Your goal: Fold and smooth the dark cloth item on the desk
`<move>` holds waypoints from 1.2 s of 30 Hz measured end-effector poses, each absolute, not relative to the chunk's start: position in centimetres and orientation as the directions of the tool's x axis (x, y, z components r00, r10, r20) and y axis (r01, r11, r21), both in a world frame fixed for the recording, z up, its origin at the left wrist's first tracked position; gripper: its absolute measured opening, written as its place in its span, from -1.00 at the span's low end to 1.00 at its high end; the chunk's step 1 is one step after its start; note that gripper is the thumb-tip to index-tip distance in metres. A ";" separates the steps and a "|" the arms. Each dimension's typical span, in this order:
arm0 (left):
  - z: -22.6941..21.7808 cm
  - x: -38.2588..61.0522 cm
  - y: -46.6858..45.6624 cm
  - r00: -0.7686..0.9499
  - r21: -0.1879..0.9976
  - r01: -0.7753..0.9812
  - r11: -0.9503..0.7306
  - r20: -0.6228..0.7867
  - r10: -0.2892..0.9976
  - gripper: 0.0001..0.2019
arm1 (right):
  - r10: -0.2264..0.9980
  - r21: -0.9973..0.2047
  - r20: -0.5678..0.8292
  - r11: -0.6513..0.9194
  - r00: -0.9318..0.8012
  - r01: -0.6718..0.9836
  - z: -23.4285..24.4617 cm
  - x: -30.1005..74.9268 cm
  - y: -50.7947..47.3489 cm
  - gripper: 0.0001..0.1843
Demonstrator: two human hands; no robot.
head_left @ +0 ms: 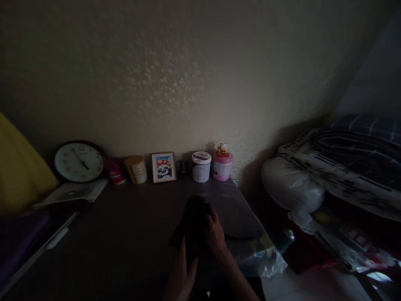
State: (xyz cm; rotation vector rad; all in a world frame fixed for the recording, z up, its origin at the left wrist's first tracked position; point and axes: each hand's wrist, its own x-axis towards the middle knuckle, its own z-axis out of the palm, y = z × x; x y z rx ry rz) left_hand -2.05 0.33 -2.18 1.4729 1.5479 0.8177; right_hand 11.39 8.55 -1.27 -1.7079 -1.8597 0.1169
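Observation:
A dark black item (193,215), soft and cloth-like, lies on the dark tabletop in front of me; its exact kind is lost in the dim light. My right hand (216,232) grips its right side, fingers curled over the edge. At its near left edge is my left hand (184,267), with thumb and forefinger spread apart; whether it touches the item I cannot tell. A thin dark strap or cord (244,238) runs across the table to the right of my right hand.
Along the wall stand a round clock (79,161), a framed panda picture (164,167), a white tub (201,167) and a pink tub (222,166). Clear plastic sheeting (271,265) hangs over the right table edge. Stacked bedding (354,167) lies beyond.

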 end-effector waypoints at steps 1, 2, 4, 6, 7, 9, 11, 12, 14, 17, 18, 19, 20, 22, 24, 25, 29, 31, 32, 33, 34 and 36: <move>-2.3 -2.1 0.3 0.027 0.889 0.447 0.099 -0.124 0.992 -0.34 | 0.930 -0.454 0.367 0.178 0.001 0.873 -1.3 11.4 8.5 -0.60; -2.4 -2.1 0.4 0.024 0.893 0.439 0.098 -0.120 0.992 -0.34 | 0.927 -0.451 0.375 0.195 -0.013 0.871 -1.2 11.3 8.5 -0.59; -2.6 -2.1 0.4 0.010 0.901 0.422 0.099 -0.114 0.993 -0.33 | 0.920 -0.432 0.390 0.217 -0.036 0.875 -1.1 11.1 8.3 -0.58; -2.8 -2.1 0.4 -0.007 0.906 0.408 0.109 -0.117 0.993 -0.33 | 0.922 -0.414 0.385 0.213 -0.043 0.885 -0.8 10.8 8.0 -0.58; -2.9 -2.0 0.4 -0.014 0.907 0.407 0.109 -0.113 0.994 -0.33 | 0.926 -0.407 0.376 0.208 -0.045 0.889 -0.6 10.7 7.8 -0.58; -2.9 -2.0 0.3 -0.026 0.905 0.416 0.094 -0.091 0.995 -0.34 | 0.929 -0.391 0.367 0.204 -0.052 0.897 -0.2 10.6 7.6 -0.58; -2.8 -2.0 0.3 -0.024 0.903 0.422 0.084 -0.081 0.996 -0.34 | 0.919 -0.368 0.389 0.218 -0.064 0.904 -0.1 10.6 7.5 -0.58; -2.7 -2.0 0.3 -0.018 0.903 0.422 0.087 -0.088 0.996 -0.34 | 0.909 -0.359 0.411 0.231 -0.069 0.904 -0.2 10.6 7.5 -0.59; -2.6 -2.0 0.3 -0.002 0.902 0.419 0.099 -0.108 0.994 -0.33 | 0.887 -0.367 0.454 0.267 -0.079 0.891 -0.6 10.7 7.8 -0.59; -2.3 -2.0 0.3 -0.014 0.902 0.422 0.090 -0.093 0.996 -0.34 | 0.883 -0.480 0.460 0.331 -0.088 0.813 -1.4 10.8 8.6 -0.55; -2.3 -2.0 0.3 -0.017 0.900 0.427 0.090 -0.091 0.996 -0.34 | 0.886 -0.530 0.455 0.350 -0.089 0.772 -1.6 10.8 8.9 -0.54; -2.2 -2.0 0.3 -0.014 0.898 0.432 0.090 -0.092 0.996 -0.34 | 0.888 -0.576 0.451 0.365 -0.088 0.732 -1.7 10.7 9.2 -0.54; -2.1 -2.0 0.3 -0.009 0.896 0.436 0.087 -0.093 0.996 -0.34 | 0.889 -0.613 0.450 0.375 -0.082 0.696 -1.7 10.7 9.4 -0.56; -2.1 -2.1 0.3 0.019 0.890 0.449 0.079 -0.098 0.995 -0.34 | 0.896 -0.661 0.442 0.366 -0.054 0.656 -1.1 10.5 9.4 -0.64; -2.1 -2.1 0.4 0.033 0.889 0.453 0.071 -0.096 0.995 -0.34 | 0.908 -0.680 0.419 0.323 -0.012 0.658 -0.1 10.2 8.8 -0.73; -2.2 -2.2 0.4 0.041 0.891 0.450 0.063 -0.091 0.995 -0.34 | 0.913 -0.680 0.408 0.303 0.001 0.668 0.5 10.0 8.2 -0.73; -2.9 -2.0 0.5 0.053 0.903 0.417 0.104 -0.139 0.989 -0.30 | 0.927 -0.613 0.373 0.267 -0.025 0.744 2.0 9.2 5.5 -0.52; -3.0 -1.8 0.5 0.024 0.902 0.412 0.128 -0.152 0.988 -0.31 | 0.940 -0.564 0.341 0.223 -0.021 0.795 1.8 8.9 4.6 -0.41; -2.9 -1.7 0.4 0.010 0.902 0.413 0.124 -0.141 0.990 -0.32 | 0.945 -0.546 0.327 0.196 -0.009 0.814 1.6 8.8 4.4 -0.40; -2.8 -1.6 0.3 0.004 0.905 0.412 0.109 -0.121 0.993 -0.33 | 0.948 -0.537 0.317 0.179 0.001 0.824 1.3 8.8 4.4 -0.43; -2.7 -1.6 0.3 0.000 0.909 0.406 0.089 -0.097 0.995 -0.35 | 0.949 -0.538 0.316 0.173 0.007 0.825 1.0 8.8 4.5 -0.50; -2.5 -1.5 0.2 0.005 0.918 0.391 0.061 -0.068 0.998 -0.35 | 0.941 -0.554 0.338 0.196 0.003 0.809 0.6 8.9 4.9 -0.65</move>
